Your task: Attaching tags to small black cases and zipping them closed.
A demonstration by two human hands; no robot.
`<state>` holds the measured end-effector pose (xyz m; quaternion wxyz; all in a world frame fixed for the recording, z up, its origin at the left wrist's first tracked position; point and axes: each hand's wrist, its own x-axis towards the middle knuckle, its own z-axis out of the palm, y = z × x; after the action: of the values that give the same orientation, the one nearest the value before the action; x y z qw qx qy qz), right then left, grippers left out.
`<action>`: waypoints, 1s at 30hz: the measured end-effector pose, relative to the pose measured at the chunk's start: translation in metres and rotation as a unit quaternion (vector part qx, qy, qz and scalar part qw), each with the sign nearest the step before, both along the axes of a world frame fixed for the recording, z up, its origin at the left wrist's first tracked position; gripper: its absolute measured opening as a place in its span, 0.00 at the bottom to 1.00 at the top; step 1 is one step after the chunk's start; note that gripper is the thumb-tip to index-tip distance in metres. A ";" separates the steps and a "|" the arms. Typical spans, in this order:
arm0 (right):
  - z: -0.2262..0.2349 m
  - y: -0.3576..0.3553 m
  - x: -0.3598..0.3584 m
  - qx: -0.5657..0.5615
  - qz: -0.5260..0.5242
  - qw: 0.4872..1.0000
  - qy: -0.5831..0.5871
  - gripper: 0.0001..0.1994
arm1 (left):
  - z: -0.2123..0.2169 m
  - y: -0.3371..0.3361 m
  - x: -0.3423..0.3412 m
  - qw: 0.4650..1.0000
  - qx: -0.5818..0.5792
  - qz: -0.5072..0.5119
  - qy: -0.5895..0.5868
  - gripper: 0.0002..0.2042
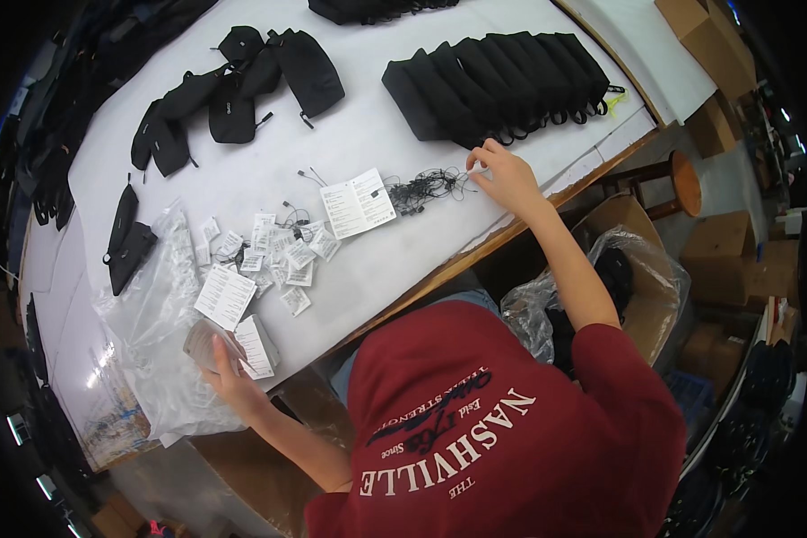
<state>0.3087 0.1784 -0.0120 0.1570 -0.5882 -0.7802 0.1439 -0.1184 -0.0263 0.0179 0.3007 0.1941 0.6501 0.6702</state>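
One blk cord tangle lies just L of R hand fingertips.

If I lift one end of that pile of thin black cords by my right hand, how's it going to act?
The pile of thin black cords will probably hang floppy, since the strands curl and loop loosely. Lifting one strand may drag others along, because they cross in a tangle. It's likely light for its spread, the strands looking so thin.

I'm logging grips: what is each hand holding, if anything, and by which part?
Left hand: a stack of cards, by its lower side. Right hand: beside tangled black cords; any hold there is too small to tell.
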 end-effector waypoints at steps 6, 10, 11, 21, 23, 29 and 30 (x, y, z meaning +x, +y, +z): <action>-0.013 0.008 0.015 -0.028 0.044 0.998 -0.030 0.06 | 0.010 0.010 0.018 0.997 0.005 -0.076 0.016 0.16; -0.005 0.007 0.030 -0.055 0.047 0.995 -0.071 0.06 | 0.008 0.010 0.017 0.995 0.007 -0.102 0.013 0.17; -0.002 0.004 0.035 -0.032 0.049 0.998 -0.026 0.06 | 0.008 0.010 0.018 0.995 0.006 -0.102 0.014 0.17; 0.044 -0.037 -0.042 -0.298 0.033 0.776 0.555 0.04 | 0.029 0.043 0.108 0.964 -0.025 -0.265 -0.025 0.32; 0.046 -0.050 -0.067 -0.349 0.036 0.755 0.554 0.03 | 0.026 0.049 0.124 0.948 0.006 -0.318 -0.024 0.29; 0.055 -0.063 -0.109 -0.301 0.124 0.802 0.500 0.04 | 0.035 0.055 0.140 0.964 0.051 -0.261 0.015 0.20; 0.055 -0.065 -0.112 -0.280 0.119 0.795 0.526 0.04 | 0.038 0.054 0.139 0.970 0.068 -0.214 -0.097 0.18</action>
<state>0.1964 0.1130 0.0432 0.3532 -0.3431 -0.5671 0.6603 0.0204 0.0272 0.0560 0.4845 0.2831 0.5142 0.6487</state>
